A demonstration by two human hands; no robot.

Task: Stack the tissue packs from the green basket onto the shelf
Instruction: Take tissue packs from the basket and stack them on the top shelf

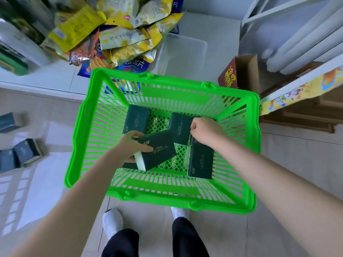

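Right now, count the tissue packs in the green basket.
4: back-left pack; back-centre pack; tilted pack in the left hand; right pack gripped by the right hand. Others may hide beneath the hands.

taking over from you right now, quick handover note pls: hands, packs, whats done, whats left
Left hand: grips a tilted pack, raised above the floor of the green basket.
Right hand: fingers curled on the top end of the right pack, apparently pinching it; that pack lies low in the basket.
Also in the basket: back-left pack and middle pack.
Done: no pack here has left the basket. The blurred packs at far left may be earlier ones.
Left: take out both gripped packs, then the other two.
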